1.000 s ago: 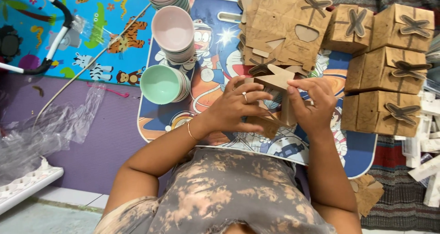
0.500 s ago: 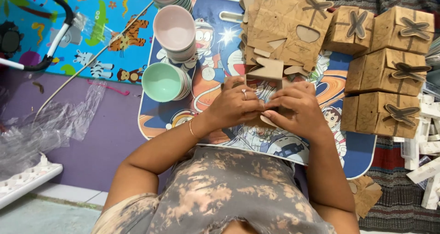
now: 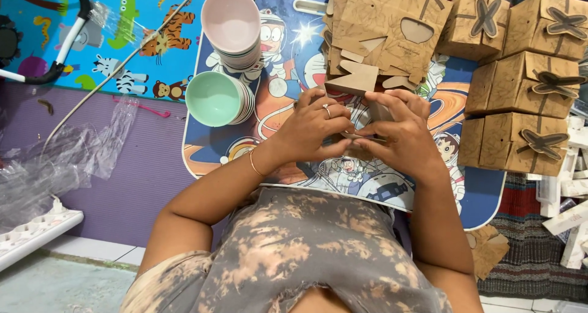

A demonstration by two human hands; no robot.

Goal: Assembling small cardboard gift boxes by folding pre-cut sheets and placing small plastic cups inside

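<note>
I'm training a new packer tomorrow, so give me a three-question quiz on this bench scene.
1. True or false: both the left hand and the right hand grip the brown cardboard box piece being folded.
2. Which bowl stack lies nearest the left hand? A) mint-green bowls B) pink bowls C) blue bowls
3. Fill in: the finished boxes stacked beside the right hand each carry a flat ___-shaped closure on top.

Key: 1 true; 2 A; 3 butterfly.
</note>
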